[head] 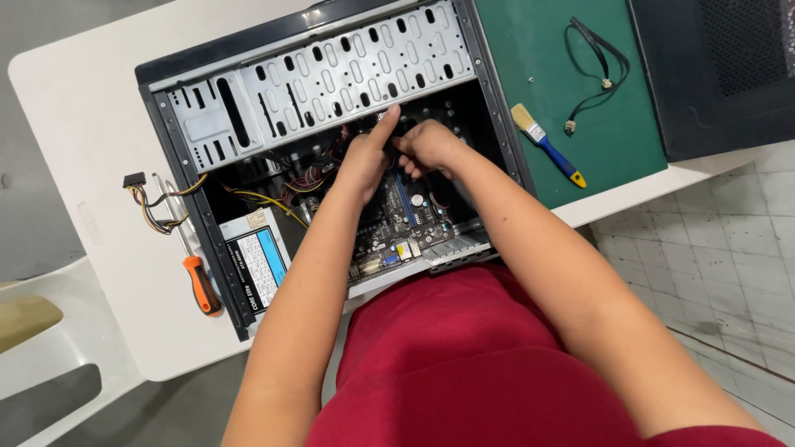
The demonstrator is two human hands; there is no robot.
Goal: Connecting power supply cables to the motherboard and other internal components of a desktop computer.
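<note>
Repair workshop: opened computer case (331,149) on white table (83,132), screwdriver (201,285), brush (546,145) (green mat (546,50)).

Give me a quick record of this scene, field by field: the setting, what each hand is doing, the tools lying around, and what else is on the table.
Setting: open computer case lying on a white table
Left hand: inside the case above the motherboard, fingers on a dark part; grip unclear
Right hand: beside the left, on the same dark part; grip unclear
Tools: orange-handled screwdriver left of the case; blue-handled brush on the green mat
Other: power supply in the case; loose black cable on the mat
</note>
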